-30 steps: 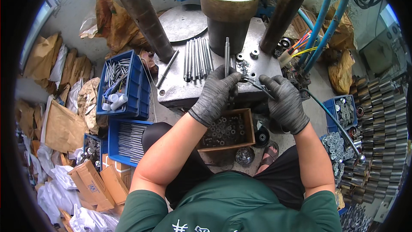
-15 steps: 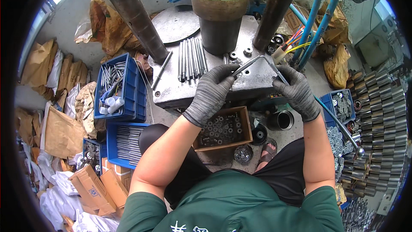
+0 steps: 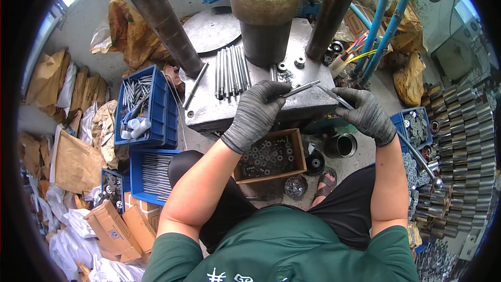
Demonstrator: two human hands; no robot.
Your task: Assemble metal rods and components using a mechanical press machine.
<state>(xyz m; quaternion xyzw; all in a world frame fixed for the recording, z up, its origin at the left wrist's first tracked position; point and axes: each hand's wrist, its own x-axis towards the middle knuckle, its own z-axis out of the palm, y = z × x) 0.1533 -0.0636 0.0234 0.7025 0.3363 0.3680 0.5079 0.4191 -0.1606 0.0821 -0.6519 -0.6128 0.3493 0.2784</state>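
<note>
My left hand [image 3: 255, 112], in a grey knit glove, grips a metal rod [image 3: 303, 88] that points to the right over the steel table. My right hand [image 3: 368, 115], gloved alike, is closed round a slim metal tool [image 3: 332, 94] with a thin tip; its exact kind is hidden by my fingers. That tip lies close to the rod's end, and I cannot tell whether they touch. Several steel rods [image 3: 232, 73] lie side by side on the steel table [image 3: 206, 112], beyond my left hand. Small bearings [image 3: 299, 61] sit near the thick steel cylinder.
A thick steel cylinder [image 3: 265, 36] stands between two dark posts [image 3: 162, 21]. Below the table is a cardboard box [image 3: 270, 177] of small round parts. Blue crates [image 3: 169, 109] stand at left. Stacked metal tubes [image 3: 464, 156] and a ball-ended lever [image 3: 417, 159] are at right.
My right hand has lowered and turned, so its tool lies flatter. The rod in my left hand has tipped down toward level, and the rod end and tool tip have dropped nearer the table.
</note>
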